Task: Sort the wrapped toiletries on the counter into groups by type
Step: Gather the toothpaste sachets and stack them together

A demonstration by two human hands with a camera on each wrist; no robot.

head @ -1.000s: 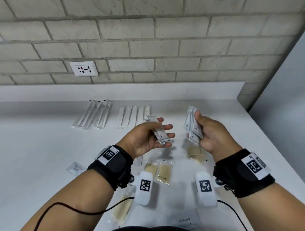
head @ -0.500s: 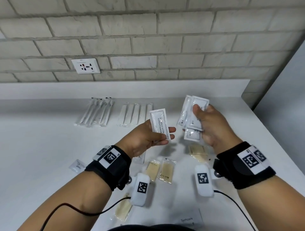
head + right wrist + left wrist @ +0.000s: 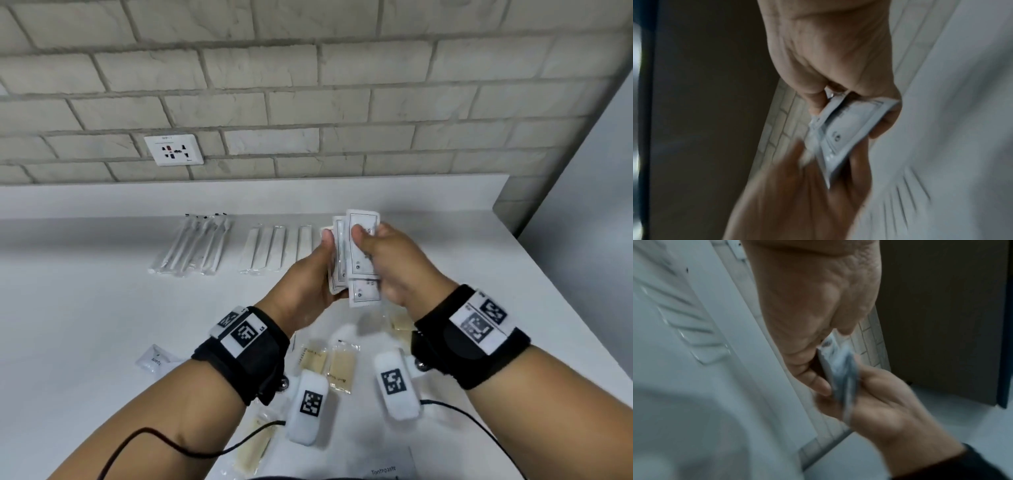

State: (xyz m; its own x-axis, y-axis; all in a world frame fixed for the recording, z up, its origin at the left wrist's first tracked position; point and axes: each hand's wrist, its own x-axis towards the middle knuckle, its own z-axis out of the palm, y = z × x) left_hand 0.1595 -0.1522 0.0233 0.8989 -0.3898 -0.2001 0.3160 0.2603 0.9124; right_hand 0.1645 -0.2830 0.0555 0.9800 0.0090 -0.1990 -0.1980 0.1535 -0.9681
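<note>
Above the middle of the counter [image 3: 85, 325], both hands meet on a fanned stack of white printed sachets [image 3: 359, 253]. My right hand [image 3: 380, 260] grips the stack, thumb across its front. My left hand [image 3: 318, 270] pinches the stack's left edge, thumb on top. The left wrist view shows the sachets [image 3: 838, 369] edge-on between my left hand [image 3: 818, 345] and my right hand [image 3: 879, 402]. In the blurred right wrist view my right hand [image 3: 838, 97] curls round the sachets [image 3: 846, 129], and my left hand [image 3: 797, 186] meets them from below.
Wrapped toothbrushes [image 3: 195, 245] and a row of long clear packets [image 3: 274, 250] lie at the back. Yellow sachets [image 3: 330, 363] lie scattered under my wrists. There is a small clear packet [image 3: 154, 359] at left and a toothpaste packet [image 3: 383, 471] at the near edge. A grey panel [image 3: 582, 205] bounds the right.
My left hand carried its single white sachet rightward to the stack held by my right hand. The hands, apart before, now meet on the stack.
</note>
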